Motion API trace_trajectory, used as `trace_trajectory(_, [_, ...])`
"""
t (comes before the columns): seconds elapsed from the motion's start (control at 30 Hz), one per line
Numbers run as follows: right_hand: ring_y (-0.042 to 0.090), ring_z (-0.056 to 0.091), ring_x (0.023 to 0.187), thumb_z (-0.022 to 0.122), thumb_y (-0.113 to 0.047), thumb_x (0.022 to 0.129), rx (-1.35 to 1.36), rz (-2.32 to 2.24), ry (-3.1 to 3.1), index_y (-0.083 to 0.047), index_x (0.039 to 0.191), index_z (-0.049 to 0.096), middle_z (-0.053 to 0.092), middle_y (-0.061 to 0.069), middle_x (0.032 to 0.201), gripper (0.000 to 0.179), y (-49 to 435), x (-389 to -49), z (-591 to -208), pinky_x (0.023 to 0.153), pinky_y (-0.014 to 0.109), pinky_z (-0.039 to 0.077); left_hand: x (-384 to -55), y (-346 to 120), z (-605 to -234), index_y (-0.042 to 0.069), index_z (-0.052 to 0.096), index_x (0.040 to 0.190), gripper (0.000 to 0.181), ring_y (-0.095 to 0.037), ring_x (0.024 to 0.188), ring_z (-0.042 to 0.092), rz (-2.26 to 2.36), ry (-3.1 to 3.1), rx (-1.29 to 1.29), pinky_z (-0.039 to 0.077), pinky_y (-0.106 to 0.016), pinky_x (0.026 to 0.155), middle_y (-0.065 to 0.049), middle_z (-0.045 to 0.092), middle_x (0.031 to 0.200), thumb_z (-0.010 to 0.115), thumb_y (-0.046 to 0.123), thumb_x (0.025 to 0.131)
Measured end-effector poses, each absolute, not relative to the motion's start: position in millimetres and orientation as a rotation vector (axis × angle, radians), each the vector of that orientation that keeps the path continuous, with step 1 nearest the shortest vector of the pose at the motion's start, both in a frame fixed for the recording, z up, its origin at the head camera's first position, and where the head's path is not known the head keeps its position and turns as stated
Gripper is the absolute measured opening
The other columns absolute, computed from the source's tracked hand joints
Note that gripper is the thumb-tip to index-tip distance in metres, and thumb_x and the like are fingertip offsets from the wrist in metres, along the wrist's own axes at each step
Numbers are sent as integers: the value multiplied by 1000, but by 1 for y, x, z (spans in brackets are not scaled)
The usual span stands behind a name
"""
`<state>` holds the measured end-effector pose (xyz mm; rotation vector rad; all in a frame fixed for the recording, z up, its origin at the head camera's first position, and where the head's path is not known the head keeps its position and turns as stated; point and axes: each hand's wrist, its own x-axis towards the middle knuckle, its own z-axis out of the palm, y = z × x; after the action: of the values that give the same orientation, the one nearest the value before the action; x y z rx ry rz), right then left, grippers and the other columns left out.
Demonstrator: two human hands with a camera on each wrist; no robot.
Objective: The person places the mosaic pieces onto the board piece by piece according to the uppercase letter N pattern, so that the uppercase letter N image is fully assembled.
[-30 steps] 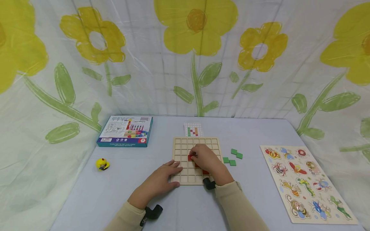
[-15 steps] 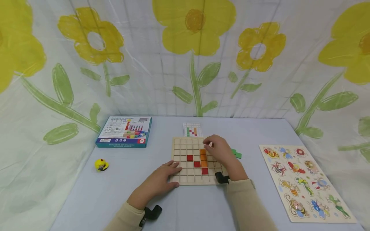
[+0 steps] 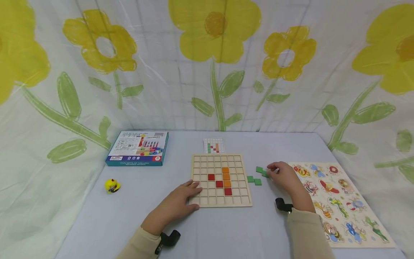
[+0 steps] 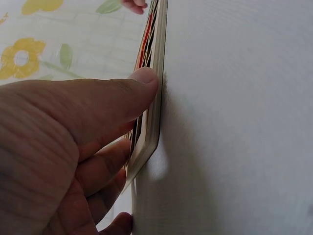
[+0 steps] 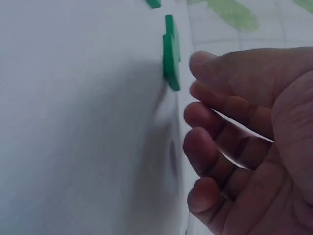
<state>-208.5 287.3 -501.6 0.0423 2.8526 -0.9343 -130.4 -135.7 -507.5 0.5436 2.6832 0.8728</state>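
Note:
A wooden grid board [image 3: 237, 201] lies on the table with three red tiles [image 3: 211, 177] and three orange tiles [image 3: 225, 176] set in its cells. My left hand [image 3: 181, 198] rests at the board's left edge, fingertips on the grid and thumb by the near left corner; the left wrist view shows the thumb [image 4: 144, 78] against the rim. Right of the board lie several green tiles [image 3: 257, 182]. My right hand [image 3: 284, 178] is just beside the farther pair, fingers loosely bent; in the right wrist view a gap separates the fingertips [image 5: 201, 61] from the green tile [image 5: 170, 61].
A pattern card [image 3: 214, 145] lies behind the board, showing green, red and orange squares. At the back left is a flat toy box [image 3: 137, 148], with a yellow toy duck [image 3: 112, 185] in front of it. An insect puzzle board [image 3: 343, 230] lies at the right, partly under my right arm.
My right hand has moved from over the board's red tiles, past its upper right part, to the green tiles. The orange tiles have come into view. My left hand stays put.

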Motion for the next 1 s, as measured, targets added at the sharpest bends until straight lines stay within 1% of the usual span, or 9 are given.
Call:
trace_trajectory(0.17, [28,61,103,73,-21,104,-4,-929,2851,-3,133,72,66,18,128,34,291,-207,-514,85,39,52,-131,-136,-507,14,66,152,60,-35,165,35,874,2687,541,38,-63,129,-5,52,168,85,24,96])
trace_trajectory(0.3, [28,60,102,74,-21,103,3,-932,2876,-4,132,73,66,18,128,33,287,-207,-519,84,39,51,-131,-136,-506,13,66,152,60,-36,164,35,881,2682,544,38,-64,128,-6,53,168,85,23,96])
trace_trajectory(0.53, [27,59,99,76,-17,102,11,-933,2883,-4,127,72,67,17,124,29,284,-205,-516,80,37,50,-130,-134,-506,13,67,151,60,-36,164,35,882,2680,535,39,-64,128,-6,53,168,86,23,95])
trace_trajectory(0.67, [25,59,94,77,-16,101,44,-967,2860,-7,122,69,68,13,116,25,283,-205,-516,76,35,49,-130,-134,-506,14,67,151,60,-35,165,35,878,2681,525,38,-64,128,-5,53,168,86,24,95])
trace_trajectory(0.77, [25,59,93,76,-16,102,66,-995,2856,-9,118,67,69,10,111,19,282,-205,-517,75,34,49,-130,-134,-506,14,67,151,61,-35,165,35,877,2679,520,38,-64,128,-5,53,168,86,24,95])
trace_trajectory(0.87, [25,60,94,73,-17,104,65,-1013,2872,-10,116,68,70,9,109,15,281,-205,-516,76,33,49,-130,-134,-505,14,67,151,61,-35,165,34,881,2675,518,38,-64,129,-5,53,168,86,24,95])
trace_trajectory(1.0, [25,59,95,70,-17,106,74,-1040,2895,-10,118,68,70,9,110,14,279,-205,-514,77,33,49,-130,-134,-505,14,66,152,61,-35,165,34,880,2674,513,38,-63,129,-5,52,168,86,24,95])
